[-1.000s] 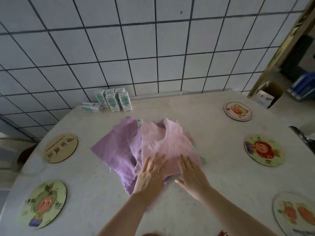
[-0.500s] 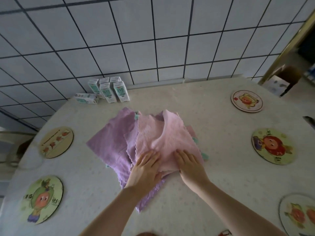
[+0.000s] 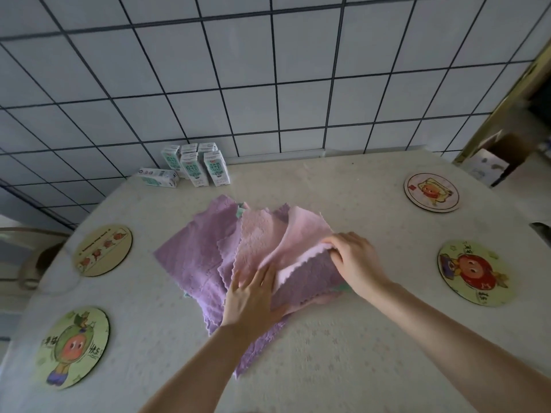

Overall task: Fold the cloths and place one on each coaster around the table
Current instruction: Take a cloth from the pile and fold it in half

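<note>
The left hand [image 3: 253, 296] lies flat with straight fingers on the near side of the pile of cloths [image 3: 226, 263], pressing it to the table [image 3: 343, 353]. The right hand [image 3: 354, 260], just to its right and a little farther out, has its fingers curled round the scalloped edge of the pink cloth [image 3: 298, 234]. That edge is raised off the pile and bares a purple cloth [image 3: 310, 278] between the two hands. A second purple cloth [image 3: 193, 257] spreads out left of the left hand.

No cloth lies on any coaster. The near right coaster [image 3: 472, 272] and the far right coaster [image 3: 431, 192] lie well right of the right hand. The near left coaster [image 3: 73, 347] and the far left coaster [image 3: 103, 250] lie well left of the left hand. Milk cartons [image 3: 205, 168] stand beyond the pile, against the tiled wall [image 3: 268, 70].
</note>
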Tool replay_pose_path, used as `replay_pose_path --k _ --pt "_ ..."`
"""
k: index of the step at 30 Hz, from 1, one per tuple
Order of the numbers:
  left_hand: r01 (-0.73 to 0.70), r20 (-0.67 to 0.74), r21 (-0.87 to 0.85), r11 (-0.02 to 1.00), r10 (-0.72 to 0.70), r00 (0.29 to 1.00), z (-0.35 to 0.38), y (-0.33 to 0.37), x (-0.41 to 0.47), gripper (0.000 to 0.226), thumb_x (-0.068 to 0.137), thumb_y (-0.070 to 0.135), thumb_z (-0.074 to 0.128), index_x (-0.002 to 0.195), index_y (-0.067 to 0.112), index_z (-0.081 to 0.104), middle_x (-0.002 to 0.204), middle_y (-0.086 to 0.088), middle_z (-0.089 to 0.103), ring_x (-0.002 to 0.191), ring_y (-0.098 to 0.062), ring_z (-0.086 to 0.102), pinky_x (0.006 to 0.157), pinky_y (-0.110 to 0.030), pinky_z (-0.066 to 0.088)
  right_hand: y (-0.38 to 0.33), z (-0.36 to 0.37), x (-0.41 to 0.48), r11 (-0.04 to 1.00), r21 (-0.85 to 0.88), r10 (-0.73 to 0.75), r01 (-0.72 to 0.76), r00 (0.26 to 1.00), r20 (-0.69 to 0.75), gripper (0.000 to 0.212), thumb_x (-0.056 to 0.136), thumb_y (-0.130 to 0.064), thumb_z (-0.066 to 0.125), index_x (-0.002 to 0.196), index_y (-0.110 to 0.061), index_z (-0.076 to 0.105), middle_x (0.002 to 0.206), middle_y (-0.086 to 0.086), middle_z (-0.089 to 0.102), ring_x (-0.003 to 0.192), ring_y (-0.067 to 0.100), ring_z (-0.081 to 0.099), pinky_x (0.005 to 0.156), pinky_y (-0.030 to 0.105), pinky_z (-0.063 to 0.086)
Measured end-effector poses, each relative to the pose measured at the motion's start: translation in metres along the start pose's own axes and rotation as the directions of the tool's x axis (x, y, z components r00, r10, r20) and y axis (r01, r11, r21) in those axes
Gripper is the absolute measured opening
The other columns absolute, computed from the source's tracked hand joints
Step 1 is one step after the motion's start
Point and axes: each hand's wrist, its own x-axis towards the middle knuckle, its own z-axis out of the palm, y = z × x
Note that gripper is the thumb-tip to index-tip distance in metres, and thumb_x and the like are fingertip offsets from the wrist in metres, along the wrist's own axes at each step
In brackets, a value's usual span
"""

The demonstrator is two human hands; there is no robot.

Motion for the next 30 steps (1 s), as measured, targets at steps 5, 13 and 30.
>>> replay_pose_path --k 5,13,30 --pt "0.212 0.002 -0.224 0.951 -0.217 0.976 -0.026 -0.005 0.009 0.038 0.089 0.014 0.055 0.125 0.023 0.057 0.12 0.008 0.062 0.099 -0.022 0.063 0.078 -0.036 0.051 -0.021 -0.026 0.038 0.997 0.06 -0.052 0.054 0.998 -0.037 0.028 0.071 0.006 0.065 0.09 -0.013 0.068 0.083 0.002 0.069 0.075 0.026 0.062 0.056 0.034 0.052" --pt "0.385 -0.067 -0.467 0.796 -0.466 0.882 -0.092 -0.079 0.021 0.031 0.091 0.015 0.048 0.109 0.03 0.068 0.084 -0.002 0.072 0.072 -0.025 0.064 0.06 -0.033 0.052 -0.072 -0.062 0.087 0.993 0.108 -0.041 0.049 0.996 -0.074 0.022 0.087 -0.005 0.057 0.103 -0.016 0.066 0.097 0.001 0.071 0.079 0.022 0.064 0.061 0.034 0.052" --pt "0.349 -0.365 -0.485 0.802 -0.549 0.752 -0.205 -0.286 -0.141 0.041 0.078 -0.003 0.048 0.106 0.017 0.07 0.098 -0.002 0.071 0.09 -0.022 0.062 0.08 -0.032 0.048 -0.316 -0.015 0.105 0.953 0.288 -0.125 0.096 0.988 0.086 0.028 0.088 -0.003 0.052 0.101 -0.016 0.073 0.096 0.004 0.073 0.09 0.024 0.066 0.077 0.031 0.05"
